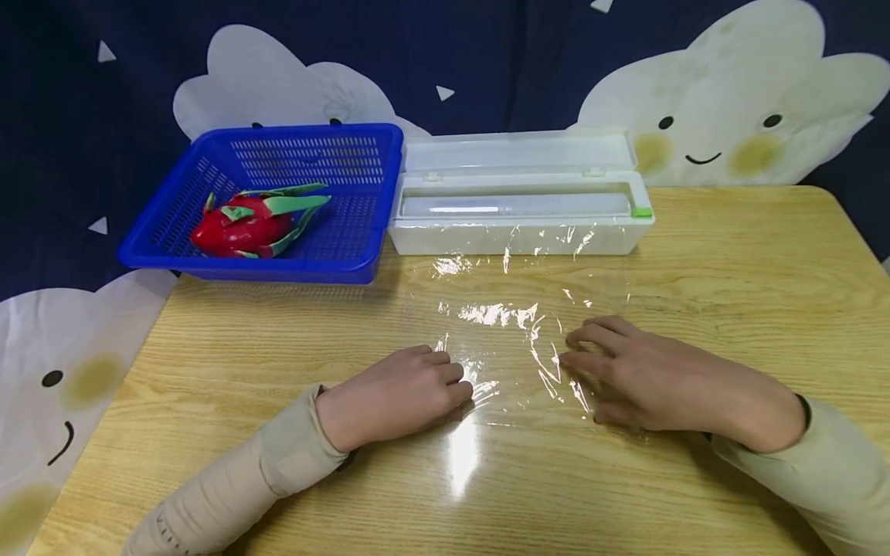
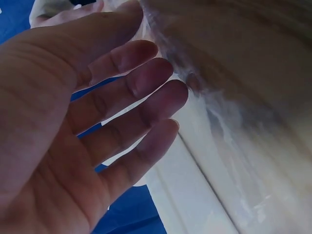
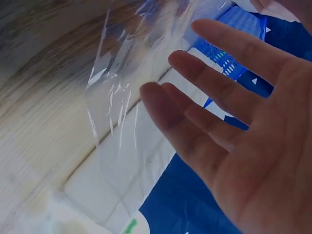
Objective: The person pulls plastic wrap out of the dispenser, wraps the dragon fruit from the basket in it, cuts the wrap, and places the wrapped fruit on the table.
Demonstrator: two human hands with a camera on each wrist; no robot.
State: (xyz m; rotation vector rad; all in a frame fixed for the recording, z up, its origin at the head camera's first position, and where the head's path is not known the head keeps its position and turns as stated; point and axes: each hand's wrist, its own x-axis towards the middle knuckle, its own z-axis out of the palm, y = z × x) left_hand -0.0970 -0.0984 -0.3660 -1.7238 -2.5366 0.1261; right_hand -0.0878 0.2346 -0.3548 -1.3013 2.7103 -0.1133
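On the middle of the pale wooden table (image 1: 730, 255), toward its near edge, I see a clear, crinkled sheet of plastic cling film (image 1: 507, 324) lying flat, running from the white box at the far edge down to between my two hands. My left hand (image 1: 399, 394) rests palm-down at the film's near left side, fingertips at its edge; the left wrist view (image 2: 73, 131) shows the fingers straight and only slightly spread, gripping nothing. My right hand (image 1: 643, 378) lies palm-down on the film's near right side, fingers relaxed and fanned; from the right wrist camera (image 3: 243, 131) the fingers are apart and extended over the film (image 3: 122, 112), pinching nothing. The two hands are near each other but not touching, with a wrinkled stretch of film between them.

Just beyond the film, along the table's far edge, stands the long white plastic cling-film dispenser box (image 1: 521, 224) with its lid tipped open and a roll lying inside; a small green slider tab (image 1: 643, 211) sits at its right end. Touching the box's left end, at the far left corner of the table, is a blue perforated plastic basket (image 1: 348, 262) holding a red dragon fruit with green scales (image 1: 250, 220). A dark blue cloth printed with smiling white clouds (image 1: 730, 93) hangs behind the table.
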